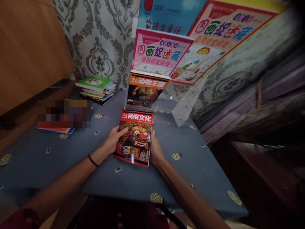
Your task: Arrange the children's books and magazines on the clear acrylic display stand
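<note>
Between my two hands is a thin red and black book (135,133) with a carved mask and Chinese lettering on its cover, tilted up toward me. My left hand (113,139) grips its left edge, thumb lying across the cover. At the right edge my right hand (156,149) closes on the book, most of its fingers hidden behind. Just beyond stands a clear tiered display rack (162,119). Its lowest filled tier bears an orange and black book (146,90). Above that are a pink book (159,54), a larger red-bordered book (214,41) and a blue book (166,16).
A stack of books (94,82) with a green one on top sits at the back left. Nearer, another pile (56,128) is partly blurred out. The blue-grey tablecloth (81,159) has pineapple prints. Patterned wallpaper (100,57) is behind, a wooden panel (30,47) at left, a curtain (238,105) at right.
</note>
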Demonstrator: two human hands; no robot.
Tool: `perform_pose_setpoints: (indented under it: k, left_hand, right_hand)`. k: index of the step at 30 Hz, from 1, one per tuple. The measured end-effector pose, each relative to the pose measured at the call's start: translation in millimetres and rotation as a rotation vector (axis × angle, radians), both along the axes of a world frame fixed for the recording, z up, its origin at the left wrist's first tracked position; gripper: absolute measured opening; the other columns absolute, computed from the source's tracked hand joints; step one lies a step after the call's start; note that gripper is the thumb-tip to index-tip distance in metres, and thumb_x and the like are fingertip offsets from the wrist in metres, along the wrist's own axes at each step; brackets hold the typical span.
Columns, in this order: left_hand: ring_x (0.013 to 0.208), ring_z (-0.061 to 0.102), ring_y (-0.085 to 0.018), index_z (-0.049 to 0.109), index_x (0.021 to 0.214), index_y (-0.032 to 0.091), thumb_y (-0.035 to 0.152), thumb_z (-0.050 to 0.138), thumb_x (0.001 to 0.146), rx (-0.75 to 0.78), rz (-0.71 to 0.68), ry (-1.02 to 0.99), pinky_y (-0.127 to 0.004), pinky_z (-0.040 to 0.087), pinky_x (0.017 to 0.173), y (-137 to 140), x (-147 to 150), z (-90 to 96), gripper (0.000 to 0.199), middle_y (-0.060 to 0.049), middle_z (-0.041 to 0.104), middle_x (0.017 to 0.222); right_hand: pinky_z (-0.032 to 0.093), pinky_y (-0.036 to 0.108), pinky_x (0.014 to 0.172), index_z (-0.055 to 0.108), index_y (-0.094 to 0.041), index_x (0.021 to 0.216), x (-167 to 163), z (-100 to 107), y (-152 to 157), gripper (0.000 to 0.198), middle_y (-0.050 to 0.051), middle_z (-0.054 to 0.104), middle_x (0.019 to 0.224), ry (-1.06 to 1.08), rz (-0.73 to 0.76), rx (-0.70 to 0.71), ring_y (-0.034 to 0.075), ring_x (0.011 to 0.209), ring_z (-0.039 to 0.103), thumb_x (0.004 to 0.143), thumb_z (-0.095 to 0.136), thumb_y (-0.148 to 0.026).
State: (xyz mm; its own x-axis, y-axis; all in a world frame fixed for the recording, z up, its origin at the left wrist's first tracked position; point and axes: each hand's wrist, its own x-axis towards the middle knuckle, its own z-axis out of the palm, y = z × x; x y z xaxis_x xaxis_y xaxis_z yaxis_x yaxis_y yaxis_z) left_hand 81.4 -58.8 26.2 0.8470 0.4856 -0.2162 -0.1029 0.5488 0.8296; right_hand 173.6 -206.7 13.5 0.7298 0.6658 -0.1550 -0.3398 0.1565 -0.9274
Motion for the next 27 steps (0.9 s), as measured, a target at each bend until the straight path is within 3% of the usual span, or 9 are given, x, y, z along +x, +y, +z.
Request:
perform_pose_setpoints:
  k: [3, 7, 11, 14, 17, 21, 25, 27]
  left_hand:
    - [0.083, 0.073, -0.021, 0.065, 0.108, 0.014, 0.040, 0.089, 0.064, 0.083, -0.049, 0.052, -0.035, 0.058, 0.082, 10.2, -1.1, -2.8, 0.056, -0.008, 0.078, 0.098]
    - [0.082, 0.071, -0.020, 0.055, 0.121, 0.016, 0.036, 0.086, 0.068, 0.307, -0.128, 0.193, -0.034, 0.057, 0.078, 25.0, -4.1, -9.1, 0.064, -0.005, 0.074, 0.097]
    - [0.084, 0.069, -0.024, 0.034, 0.147, 0.019, 0.034, 0.071, 0.084, 0.867, -0.115, 0.325, -0.042, 0.054, 0.087, 26.9, -9.8, -6.6, 0.074, -0.002, 0.070, 0.091]
    - [0.101, 0.066, -0.028, 0.042, 0.143, 0.020, 0.032, 0.061, 0.092, 1.311, -0.087, 0.400, -0.046, 0.050, 0.096, 21.5, -14.2, -0.5, 0.056, -0.008, 0.067, 0.109]
    - [0.115, 0.060, -0.032, 0.053, 0.134, 0.018, 0.032, 0.055, 0.096, 1.599, -0.099, 0.466, -0.048, 0.050, 0.097, 16.4, -15.7, 0.7, 0.040, -0.015, 0.059, 0.127]
    - [0.133, 0.049, -0.037, 0.054, 0.137, 0.014, 0.037, 0.053, 0.099, 1.800, -0.129, 0.510, -0.053, 0.044, 0.105, 13.0, -12.5, -7.9, 0.044, -0.022, 0.050, 0.145]
    - [0.143, 0.039, -0.037, 0.051, 0.141, 0.013, 0.044, 0.049, 0.101, 1.870, -0.171, 0.493, -0.053, 0.038, 0.111, 11.0, -9.6, -16.6, 0.051, -0.022, 0.048, 0.151]
    - [0.141, 0.042, -0.036, 0.050, 0.142, 0.014, 0.046, 0.048, 0.101, 1.892, -0.184, 0.481, -0.052, 0.038, 0.110, 9.6, -9.7, -16.3, 0.052, -0.021, 0.049, 0.150]
  right_hand:
    - [0.059, 0.044, 0.088, 0.073, -0.020, 0.096, 4.0, 4.3, -1.5, 0.062, 0.008, 0.079, 0.097, 0.039, 0.046, 0.029, 0.031, 0.102, 0.072, 0.072, 0.070, -0.077]
    - [0.059, 0.035, 0.071, 0.068, -0.022, 0.099, 11.9, 5.6, -5.0, 0.055, 0.003, 0.078, 0.095, -0.023, -0.096, 0.050, 0.026, 0.085, 0.073, 0.064, 0.085, -0.061]
    - [0.049, 0.025, 0.053, 0.067, -0.022, 0.088, 19.1, -2.0, -7.0, 0.046, -0.001, 0.073, 0.077, -0.102, -0.146, -0.006, 0.017, 0.062, 0.064, 0.066, 0.084, -0.059]
    - [0.039, 0.022, 0.044, 0.065, -0.021, 0.081, 23.1, -7.4, -7.3, 0.045, -0.003, 0.066, 0.066, -0.115, -0.112, -0.049, 0.013, 0.052, 0.054, 0.068, 0.080, -0.062]
    - [0.040, 0.022, 0.045, 0.065, -0.022, 0.081, 27.5, -9.4, -7.7, 0.048, -0.002, 0.067, 0.066, -0.091, -0.070, -0.081, 0.014, 0.053, 0.056, 0.066, 0.080, -0.064]
    - [0.053, 0.027, 0.058, 0.065, -0.022, 0.081, 33.1, -9.3, -8.7, 0.051, 0.002, 0.074, 0.077, -0.048, -0.010, -0.077, 0.020, 0.071, 0.069, 0.062, 0.082, -0.066]
    - [0.059, 0.035, 0.075, 0.066, -0.021, 0.081, 37.7, -12.2, -9.9, 0.050, 0.005, 0.076, 0.085, -0.014, 0.039, -0.042, 0.023, 0.084, 0.073, 0.064, 0.083, -0.064]
    - [0.060, 0.037, 0.077, 0.066, -0.021, 0.081, 40.8, -15.9, -10.5, 0.048, 0.006, 0.077, 0.086, -0.022, 0.054, -0.043, 0.024, 0.085, 0.074, 0.065, 0.082, -0.063]
